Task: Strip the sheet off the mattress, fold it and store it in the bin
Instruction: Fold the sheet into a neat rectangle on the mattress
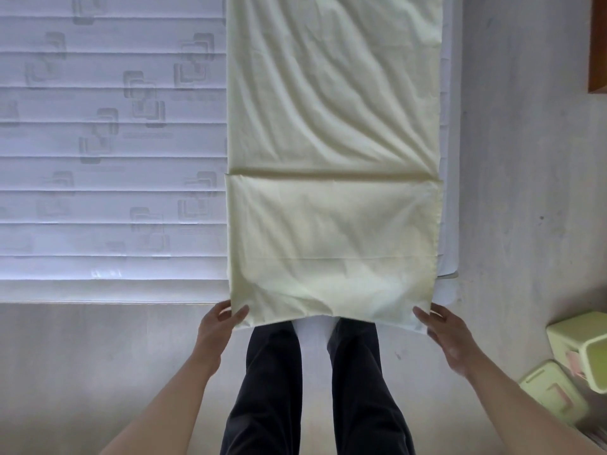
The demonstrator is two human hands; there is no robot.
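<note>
To your far left lies the bare mattress (111, 159), its quilted top uncovered, so the stripping looks done and you are now in the folding stage. Your left hand (218, 326) pinches the near left corner of the sheet (331, 133), thumb on top and fingers curled under the hem. The sheet itself runs as a long pale yellow strip away from you along the right part of the mattress, already narrowed lengthwise, with a cross crease about midway and its near end lifted past the mattress edge toward your legs (312, 389). Holding both near corners at equal height keeps that edge taut and square, which, I judge, sets you up to carry it forward onto the far end for the next fold. Your right hand (448, 336) grips the near right corner the same way, thumb over the cloth and fingers beneath.

Further right, the floor (525, 159) runs beside the bed. A dark wooden piece of furniture (597, 44) shows at the upper right edge. At the lower right stands the light green bin (581, 349), tipped on its side by the look of it, with its lid (555, 392) lying just beside it. Nothing lies between you and the sheet; the bin sits near your right elbow, apart from the cloth.
</note>
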